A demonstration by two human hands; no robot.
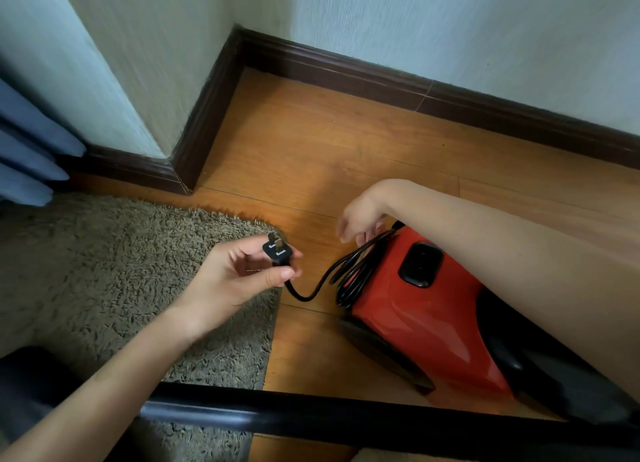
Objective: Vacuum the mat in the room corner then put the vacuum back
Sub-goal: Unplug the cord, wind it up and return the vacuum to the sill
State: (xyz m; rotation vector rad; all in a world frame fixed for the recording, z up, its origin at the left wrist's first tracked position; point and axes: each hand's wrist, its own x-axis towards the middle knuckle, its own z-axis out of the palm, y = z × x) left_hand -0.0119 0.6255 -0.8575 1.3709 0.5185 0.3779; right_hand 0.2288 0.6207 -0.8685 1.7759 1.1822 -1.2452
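Left hand (225,274) pinches the plug (277,252); right hand (360,219) fingers, loosely apart, touch the limp coiled cord (349,271). Grip the rigid plug.

This is a room in a home. The floor (311,142) is of warm wooden boards, and a dark baseboard (381,77) runs along papered walls (450,28). Left of the baseboard corner hangs a blue curtain (31,149); just below that corner lies a shaggy mat (121,271).
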